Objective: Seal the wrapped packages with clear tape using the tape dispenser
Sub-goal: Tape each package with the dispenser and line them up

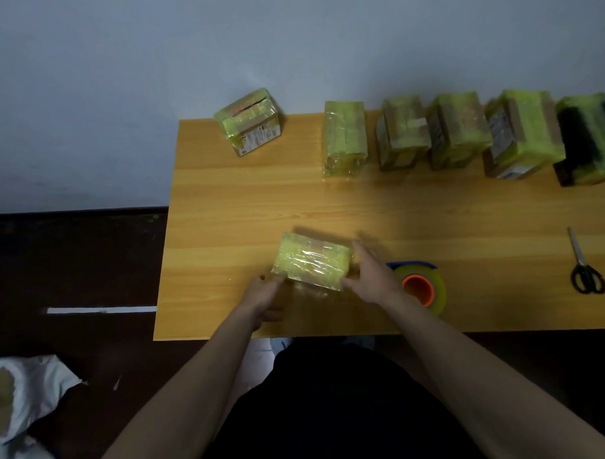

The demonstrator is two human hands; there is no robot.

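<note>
I see my left hand (pixel 262 296) and right hand (pixel 371 275), fingers nearly straight, pressing opposite ends of the wrapped package (pixel 311 261) on the surface (pixel 224 204); the tape dispenser (pixel 421 287) sits just beside my right wrist.

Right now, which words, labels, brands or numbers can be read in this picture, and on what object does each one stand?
No text can be read with certainty.
White label on the tilted package at the far left: printed lines, too small and blurred.
Label on the large package near the right: print too blurred.
Package between the hands, tape dispenser, scissors: no text visible.
</note>
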